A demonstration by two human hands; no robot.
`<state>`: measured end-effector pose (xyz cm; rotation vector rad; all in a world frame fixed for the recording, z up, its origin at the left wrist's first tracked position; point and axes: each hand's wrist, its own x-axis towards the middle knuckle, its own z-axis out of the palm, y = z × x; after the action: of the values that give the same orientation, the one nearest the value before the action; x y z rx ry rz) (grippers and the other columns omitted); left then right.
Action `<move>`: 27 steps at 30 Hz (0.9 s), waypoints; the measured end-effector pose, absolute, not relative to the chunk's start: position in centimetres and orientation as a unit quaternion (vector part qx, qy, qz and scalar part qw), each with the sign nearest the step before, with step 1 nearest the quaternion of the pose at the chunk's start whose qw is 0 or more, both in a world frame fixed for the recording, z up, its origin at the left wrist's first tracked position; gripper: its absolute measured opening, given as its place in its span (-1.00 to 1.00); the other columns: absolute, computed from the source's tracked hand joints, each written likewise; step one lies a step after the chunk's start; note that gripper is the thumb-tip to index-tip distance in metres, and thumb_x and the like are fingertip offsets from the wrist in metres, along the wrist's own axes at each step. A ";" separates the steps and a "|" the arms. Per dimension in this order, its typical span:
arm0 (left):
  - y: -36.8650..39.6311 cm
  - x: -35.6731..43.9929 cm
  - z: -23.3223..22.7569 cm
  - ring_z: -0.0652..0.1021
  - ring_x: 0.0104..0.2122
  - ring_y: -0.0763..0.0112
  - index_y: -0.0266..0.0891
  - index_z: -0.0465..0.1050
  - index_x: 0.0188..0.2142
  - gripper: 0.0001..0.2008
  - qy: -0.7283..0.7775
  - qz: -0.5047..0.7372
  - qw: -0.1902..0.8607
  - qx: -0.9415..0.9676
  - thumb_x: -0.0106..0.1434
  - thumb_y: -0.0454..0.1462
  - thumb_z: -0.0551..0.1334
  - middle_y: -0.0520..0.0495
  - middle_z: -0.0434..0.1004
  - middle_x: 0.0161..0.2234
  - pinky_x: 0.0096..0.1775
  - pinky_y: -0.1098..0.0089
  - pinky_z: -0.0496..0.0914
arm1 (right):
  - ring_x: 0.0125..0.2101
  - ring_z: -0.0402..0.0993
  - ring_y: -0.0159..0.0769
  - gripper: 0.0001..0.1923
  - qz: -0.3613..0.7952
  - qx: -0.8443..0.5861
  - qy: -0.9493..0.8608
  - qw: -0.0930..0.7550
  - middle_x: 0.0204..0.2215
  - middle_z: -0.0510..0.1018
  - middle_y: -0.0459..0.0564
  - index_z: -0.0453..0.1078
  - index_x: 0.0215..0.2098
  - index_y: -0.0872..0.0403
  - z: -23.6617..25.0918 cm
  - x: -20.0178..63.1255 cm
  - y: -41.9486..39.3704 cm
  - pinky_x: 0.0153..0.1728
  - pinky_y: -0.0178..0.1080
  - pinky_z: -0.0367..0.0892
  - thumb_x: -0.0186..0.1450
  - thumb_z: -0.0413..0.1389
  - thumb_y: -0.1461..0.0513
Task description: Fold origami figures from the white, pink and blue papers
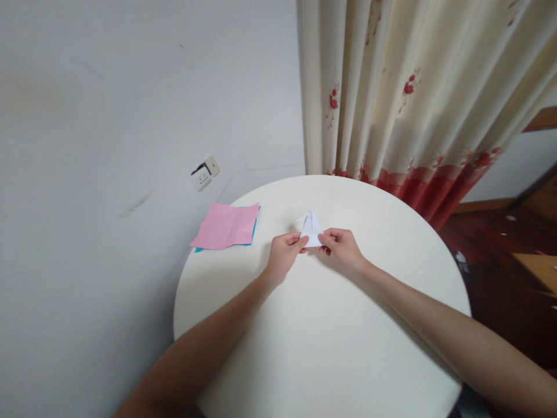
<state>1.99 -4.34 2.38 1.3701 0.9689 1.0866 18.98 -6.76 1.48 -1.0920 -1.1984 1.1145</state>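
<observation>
A small folded white paper shape (311, 228), pointed at the top, is held just above the round white table (331, 348). My left hand (284, 252) pinches its lower left corner. My right hand (342, 247) pinches its lower right corner with fingers curled. Both forearms reach in from the near edge of the table.
A pink paper sheet (226, 225) lies on a blue sheet (255, 231) at the table's far left edge, partly overhanging. A grey wall with a socket (205, 173) stands behind. A cream curtain with a red hem (418, 104) hangs at the back right above dark wooden floor (496, 255).
</observation>
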 end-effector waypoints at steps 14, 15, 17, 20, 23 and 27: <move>-3.7 1.6 1.4 0.57 -0.43 0.36 -0.36 0.61 -0.29 -0.61 0.403 0.420 0.556 0.594 -0.02 -0.10 0.48 -0.11 0.62 -0.40 -0.32 0.37 0.45 | -0.66 0.19 -0.48 -0.63 0.449 -0.465 -0.554 0.524 -0.67 0.41 -0.13 0.42 -0.50 0.15 1.3 18.5 -6.9 -0.64 -0.36 0.03 0.10 0.25 -0.01; -3.7 1.6 1.3 0.56 -0.44 0.36 -0.36 0.61 -0.30 -0.61 0.407 0.419 0.555 0.593 -0.03 -0.10 0.48 -0.11 0.62 -0.41 -0.33 0.38 0.44 | -0.67 0.17 -0.48 -0.62 0.445 -0.473 -0.558 0.516 -0.69 0.40 -0.13 0.40 -0.53 0.14 1.2 18.6 -6.9 -0.64 -0.37 0.02 0.11 0.24 -0.02; -3.7 1.6 1.3 0.56 -0.45 0.37 -0.36 0.61 -0.32 -0.63 0.417 0.418 0.549 0.592 -0.03 -0.10 0.48 -0.10 0.62 -0.42 -0.36 0.40 0.43 | -0.67 0.18 -0.47 -0.60 0.439 -0.487 -0.560 0.506 -0.69 0.41 -0.11 0.37 -0.57 0.12 1.1 18.7 -6.9 -0.64 -0.37 0.03 0.13 0.22 -0.03; -3.7 1.6 1.6 0.56 -0.46 0.40 -0.35 0.60 -0.34 -0.65 0.427 0.419 0.536 0.596 0.00 -0.11 0.47 -0.10 0.62 -0.44 -0.39 0.43 0.40 | -0.67 0.20 -0.47 -0.59 0.440 -0.494 -0.551 0.509 -0.69 0.42 -0.10 0.34 -0.60 0.11 0.9 19.0 -6.7 -0.63 -0.36 0.05 0.11 0.23 -0.05; -3.6 1.5 2.0 0.57 -0.46 0.40 -0.35 0.59 -0.31 -0.64 0.428 0.431 0.542 0.580 0.00 -0.12 0.47 -0.13 0.63 -0.42 -0.37 0.42 0.42 | -0.68 0.20 -0.46 -0.56 0.447 -0.495 -0.530 0.523 -0.70 0.42 -0.10 0.33 -0.61 0.10 0.8 19.3 -6.4 -0.64 -0.35 0.06 0.07 0.25 -0.08; -3.6 1.6 2.4 0.60 -0.46 0.37 -0.35 0.52 -0.26 -0.59 0.426 0.453 0.555 0.552 -0.03 -0.13 0.48 -0.14 0.64 -0.40 -0.34 0.40 0.45 | -0.67 0.23 -0.44 -0.54 0.452 -0.490 -0.516 0.538 -0.69 0.43 -0.07 0.37 -0.60 0.11 0.8 19.6 -6.1 -0.63 -0.34 0.08 0.08 0.25 -0.10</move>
<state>1.57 -3.58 2.38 1.3049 1.0074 1.0699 19.63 -6.10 0.81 -1.1661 -1.2277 1.0756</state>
